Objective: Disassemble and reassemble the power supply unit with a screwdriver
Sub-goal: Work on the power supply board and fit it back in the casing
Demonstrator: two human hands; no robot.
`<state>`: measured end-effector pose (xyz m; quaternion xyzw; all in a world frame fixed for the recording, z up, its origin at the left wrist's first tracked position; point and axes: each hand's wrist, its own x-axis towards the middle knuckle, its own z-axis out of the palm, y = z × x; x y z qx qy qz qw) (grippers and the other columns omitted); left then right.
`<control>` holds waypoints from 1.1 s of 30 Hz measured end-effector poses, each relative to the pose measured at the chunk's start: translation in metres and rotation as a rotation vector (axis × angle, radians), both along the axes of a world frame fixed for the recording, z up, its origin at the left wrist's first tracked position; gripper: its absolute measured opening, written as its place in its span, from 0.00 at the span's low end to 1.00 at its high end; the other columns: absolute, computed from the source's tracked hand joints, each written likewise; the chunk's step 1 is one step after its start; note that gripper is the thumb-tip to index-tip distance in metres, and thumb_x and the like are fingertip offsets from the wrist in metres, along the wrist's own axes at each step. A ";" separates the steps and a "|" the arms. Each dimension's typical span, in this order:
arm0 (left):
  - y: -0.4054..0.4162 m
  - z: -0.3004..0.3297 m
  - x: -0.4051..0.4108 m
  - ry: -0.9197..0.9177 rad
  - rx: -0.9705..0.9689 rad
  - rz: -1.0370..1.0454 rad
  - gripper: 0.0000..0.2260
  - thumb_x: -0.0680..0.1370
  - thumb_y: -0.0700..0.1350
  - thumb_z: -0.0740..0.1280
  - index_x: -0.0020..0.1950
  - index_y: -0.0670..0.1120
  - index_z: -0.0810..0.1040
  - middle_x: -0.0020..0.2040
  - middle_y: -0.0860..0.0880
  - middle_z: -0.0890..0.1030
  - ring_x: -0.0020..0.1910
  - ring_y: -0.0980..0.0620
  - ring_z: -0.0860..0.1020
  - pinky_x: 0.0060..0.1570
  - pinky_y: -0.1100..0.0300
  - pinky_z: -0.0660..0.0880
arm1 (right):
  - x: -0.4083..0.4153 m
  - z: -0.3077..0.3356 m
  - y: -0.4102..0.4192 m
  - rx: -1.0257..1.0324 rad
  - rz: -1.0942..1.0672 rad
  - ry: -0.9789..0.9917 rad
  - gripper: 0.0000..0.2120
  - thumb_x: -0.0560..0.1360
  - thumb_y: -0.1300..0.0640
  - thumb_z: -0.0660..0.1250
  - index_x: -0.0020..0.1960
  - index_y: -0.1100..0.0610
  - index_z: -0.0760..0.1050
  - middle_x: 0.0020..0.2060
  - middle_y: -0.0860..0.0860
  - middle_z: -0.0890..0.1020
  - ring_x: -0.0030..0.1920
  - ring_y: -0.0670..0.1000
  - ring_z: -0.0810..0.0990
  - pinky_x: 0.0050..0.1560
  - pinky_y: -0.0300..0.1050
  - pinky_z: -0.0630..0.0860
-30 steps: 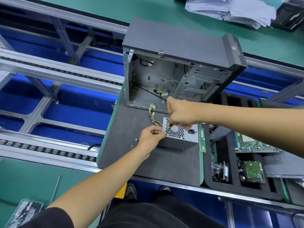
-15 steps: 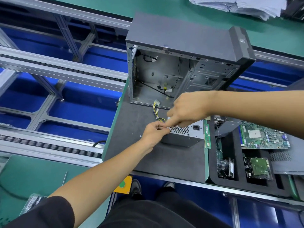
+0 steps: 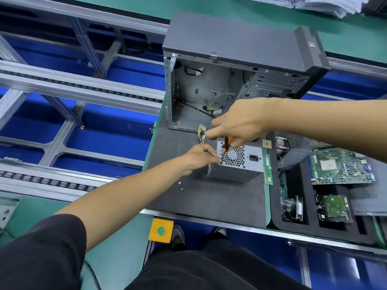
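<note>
A grey metal power supply unit (image 3: 240, 166) stands on the dark mat (image 3: 188, 201), its honeycomb grille and power socket facing up. Yellow and black cables (image 3: 201, 135) run from it toward the case. My right hand (image 3: 240, 124) grips an orange and black screwdriver (image 3: 225, 146), whose tip points down at the unit's near left corner. My left hand (image 3: 201, 156) is curled at that same corner, fingertips pinching at the screwdriver tip; what they hold is hidden. Two small screws (image 3: 180, 185) lie on the mat to the left.
An open, empty computer case (image 3: 240, 49) stands behind the unit. A RAM stick (image 3: 268, 170) lies along the mat's right edge. The black foam tray (image 3: 297, 225) at right holds a motherboard (image 3: 339, 168), a hard drive (image 3: 335, 208) and other parts. Conveyor rails (image 3: 73, 91) run at left.
My right hand lifted from the top of the unit, so the screwdriver now shows, angled down to the corner. My left hand stayed at that corner.
</note>
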<state>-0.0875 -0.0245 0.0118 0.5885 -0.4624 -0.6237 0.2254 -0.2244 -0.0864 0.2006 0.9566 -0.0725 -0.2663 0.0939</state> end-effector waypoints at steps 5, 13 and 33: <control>-0.022 0.021 0.008 -0.145 -0.021 -0.323 0.11 0.72 0.42 0.76 0.38 0.49 0.74 0.28 0.58 0.77 0.28 0.65 0.74 0.31 0.72 0.68 | -0.002 0.000 -0.001 0.004 0.306 0.092 0.15 0.79 0.53 0.62 0.61 0.49 0.58 0.45 0.51 0.71 0.31 0.61 0.72 0.30 0.50 0.64; -0.027 0.019 0.004 -0.189 -0.006 -0.312 0.10 0.68 0.43 0.77 0.37 0.51 0.75 0.30 0.55 0.80 0.27 0.59 0.73 0.23 0.69 0.63 | -0.008 -0.022 0.023 0.123 -0.860 -0.115 0.07 0.79 0.52 0.60 0.51 0.51 0.61 0.41 0.55 0.78 0.38 0.58 0.74 0.35 0.49 0.66; -0.031 0.012 0.005 -0.123 -0.023 -0.293 0.10 0.66 0.41 0.77 0.39 0.48 0.77 0.35 0.48 0.85 0.35 0.56 0.81 0.40 0.64 0.75 | -0.010 -0.032 0.034 0.100 -1.084 -0.303 0.11 0.74 0.56 0.65 0.38 0.52 0.64 0.37 0.54 0.75 0.42 0.60 0.76 0.35 0.47 0.65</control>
